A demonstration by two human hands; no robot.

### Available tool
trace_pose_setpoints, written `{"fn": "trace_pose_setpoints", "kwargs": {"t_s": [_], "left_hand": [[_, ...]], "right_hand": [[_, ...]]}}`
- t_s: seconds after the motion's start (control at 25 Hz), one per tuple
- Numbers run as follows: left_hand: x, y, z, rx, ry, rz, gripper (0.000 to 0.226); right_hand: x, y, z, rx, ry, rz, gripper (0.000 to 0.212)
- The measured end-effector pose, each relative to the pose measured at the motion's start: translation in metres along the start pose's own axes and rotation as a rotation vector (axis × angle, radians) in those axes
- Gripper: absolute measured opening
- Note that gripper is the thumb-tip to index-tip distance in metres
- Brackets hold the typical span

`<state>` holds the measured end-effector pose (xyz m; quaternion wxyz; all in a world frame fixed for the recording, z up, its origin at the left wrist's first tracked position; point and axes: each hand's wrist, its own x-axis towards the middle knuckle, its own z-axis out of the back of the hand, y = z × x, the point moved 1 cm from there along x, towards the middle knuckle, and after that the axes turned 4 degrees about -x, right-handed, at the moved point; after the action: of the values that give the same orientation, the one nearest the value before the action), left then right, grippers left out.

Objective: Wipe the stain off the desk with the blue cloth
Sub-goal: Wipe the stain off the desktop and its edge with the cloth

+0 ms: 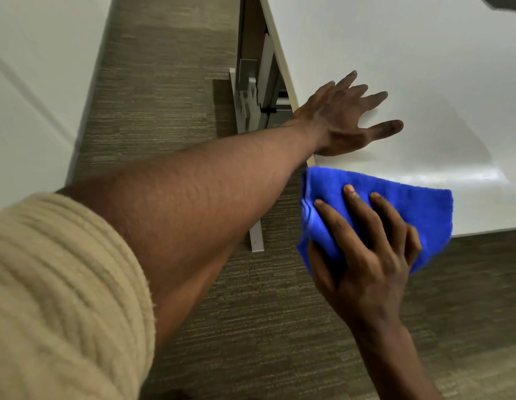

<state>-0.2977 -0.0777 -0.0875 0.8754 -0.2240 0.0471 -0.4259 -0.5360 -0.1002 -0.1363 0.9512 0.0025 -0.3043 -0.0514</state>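
Head view: the blue cloth (401, 203) is pressed on the desk (424, 67) corner under the right hand's (366, 255) spread fingers, thumb tucked beneath; the left hand (337, 116) is laid flat, fingers spread. No stain can be seen beyond the fingertips, so wiping is judged underway or nearly done.

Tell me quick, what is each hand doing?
Left hand: open, fingers spread flat on the desk.
Right hand: holding the blue cloth at the desk's corner, thumb curled under it.

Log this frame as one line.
left hand: flat on desk | right hand: grips blue cloth at desk corner | stain: not visible
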Motion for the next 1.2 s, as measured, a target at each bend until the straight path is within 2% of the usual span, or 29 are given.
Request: {"fn": "trace_pose_setpoints", "kwargs": {"t_s": [0.16, 0.32, 0.4, 0.48, 0.56, 0.64, 0.76, 0.84, 0.88, 0.96, 1.08, 1.2], "left_hand": [[0.002, -0.001, -0.001, -0.002, -0.006, -0.004, 0.081], [0.000, -0.001, 0.002, 0.014, 0.019, 0.016, 0.079], [0.000, -0.003, 0.002, 0.015, 0.030, 0.012, 0.078], [-0.001, -0.004, 0.002, 0.021, 0.033, 0.005, 0.077], [-0.002, -0.002, 0.002, 0.004, 0.029, 0.004, 0.077], [-0.001, -0.001, 0.001, -0.011, 0.017, -0.001, 0.077], [0.000, -0.001, 0.001, -0.005, 0.021, 0.012, 0.076], [0.000, -0.001, 0.002, -0.002, 0.020, 0.017, 0.076], [0.000, -0.001, 0.001, 0.002, 0.020, 0.017, 0.076], [-0.001, -0.002, 0.002, 0.009, 0.024, 0.011, 0.077], [0.000, -0.003, 0.003, 0.028, 0.041, 0.007, 0.078], [0.001, -0.001, 0.002, 0.031, 0.042, 0.011, 0.076]], "right_hand": [[0.030, 0.019, 0.001, -0.092, 0.229, -0.065, 0.053], [0.032, 0.014, 0.006, -0.080, 0.320, 0.041, 0.053], [0.033, 0.001, 0.008, -0.025, 0.319, 0.222, 0.044], [0.038, -0.020, 0.010, 0.026, 0.351, 0.500, 0.034], [0.053, -0.035, 0.010, 0.057, 0.446, 0.745, 0.029], [0.074, -0.040, 0.008, 0.088, 0.574, 0.867, 0.027], [0.098, -0.037, 0.003, 0.116, 0.666, 0.844, 0.041], [0.099, -0.036, 0.002, 0.079, 0.657, 0.733, 0.059], [0.096, -0.035, 0.003, 0.079, 0.631, 0.684, 0.060], [0.090, -0.031, 0.005, 0.103, 0.576, 0.654, 0.048], [0.085, -0.021, 0.006, 0.144, 0.560, 0.740, 0.022], [0.096, -0.021, 0.004, 0.208, 0.633, 0.849, 0.028]]}}
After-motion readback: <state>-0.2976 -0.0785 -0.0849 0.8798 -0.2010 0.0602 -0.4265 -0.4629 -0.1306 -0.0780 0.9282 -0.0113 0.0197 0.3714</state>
